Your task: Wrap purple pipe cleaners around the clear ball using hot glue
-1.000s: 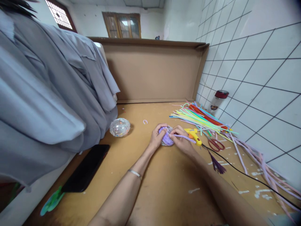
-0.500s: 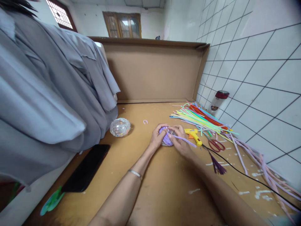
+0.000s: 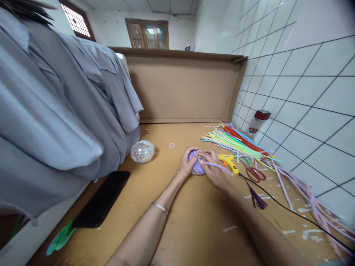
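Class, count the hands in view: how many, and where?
2: the left hand grips the purple piece from the left; the right hand, opposite, holds a purple strip. No others show.

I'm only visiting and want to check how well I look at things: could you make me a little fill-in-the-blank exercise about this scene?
1. The left hand and right hand hold a wound ball whose strands are ____.
2. A silvery bracelet is worn on the ____ arm.
3. The glue gun is mostly ____.

Missing words: purple; left; yellow.
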Demonstrator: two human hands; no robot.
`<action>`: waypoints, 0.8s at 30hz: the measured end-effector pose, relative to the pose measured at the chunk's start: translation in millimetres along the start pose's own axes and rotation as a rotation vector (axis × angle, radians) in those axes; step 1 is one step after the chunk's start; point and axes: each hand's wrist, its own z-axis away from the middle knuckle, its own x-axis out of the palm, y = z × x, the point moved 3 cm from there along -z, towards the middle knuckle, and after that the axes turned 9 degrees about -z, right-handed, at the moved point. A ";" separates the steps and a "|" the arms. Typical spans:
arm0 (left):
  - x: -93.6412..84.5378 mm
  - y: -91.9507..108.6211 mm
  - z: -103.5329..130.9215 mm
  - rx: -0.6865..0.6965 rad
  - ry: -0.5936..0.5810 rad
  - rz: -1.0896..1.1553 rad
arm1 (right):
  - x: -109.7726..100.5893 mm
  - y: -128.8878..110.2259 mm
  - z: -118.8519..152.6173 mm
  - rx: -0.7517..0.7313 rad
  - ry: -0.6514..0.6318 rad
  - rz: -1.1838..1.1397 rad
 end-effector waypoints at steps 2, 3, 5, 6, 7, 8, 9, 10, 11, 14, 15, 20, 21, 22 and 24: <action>0.1 -0.3 0.2 0.005 0.003 -0.001 | 0.4 0.6 -0.1 0.002 0.003 0.001; 0.2 -0.7 0.2 0.008 0.005 -0.001 | 0.7 0.9 -0.1 0.005 0.001 0.002; 0.5 -1.6 0.4 0.016 0.008 0.003 | 1.6 1.2 0.1 0.005 -0.006 0.002; 0.7 -2.0 0.4 0.018 0.008 0.008 | 2.0 1.5 0.2 0.004 -0.008 0.001; 1.0 -2.2 0.4 0.019 0.006 0.015 | 2.4 1.8 0.3 -0.001 -0.006 0.001; 1.3 -2.4 0.3 0.017 0.002 0.023 | 2.8 2.3 0.5 -0.007 -0.001 0.001; 1.5 -2.4 0.3 0.013 -0.003 0.032 | 3.2 2.9 0.6 -0.014 0.005 0.002; 1.8 -2.2 0.2 0.011 -0.008 0.042 | 3.7 3.7 0.8 -0.020 0.011 0.002; 2.0 -1.9 0.1 0.010 -0.011 0.051 | 4.1 4.5 0.9 -0.023 0.017 0.000; 2.2 -1.1 -0.1 0.016 -0.010 0.070 | 4.9 7.0 1.6 -0.018 0.042 -0.029; 2.3 -1.0 -0.2 0.017 -0.009 0.073 | 4.9 7.6 1.8 -0.013 0.054 -0.046; 2.7 0.3 -0.5 0.015 -0.010 0.092 | 3.8 7.2 1.6 -0.029 0.109 -0.131; 2.6 0.8 -0.5 0.017 -0.011 0.090 | 3.7 6.7 1.3 -0.034 0.112 -0.141; 2.6 1.3 -0.4 0.019 -0.012 0.087 | 3.6 6.2 1.0 -0.037 0.113 -0.146; 2.3 2.1 -0.3 0.018 -0.010 0.078 | 3.8 5.4 0.5 -0.037 0.107 -0.146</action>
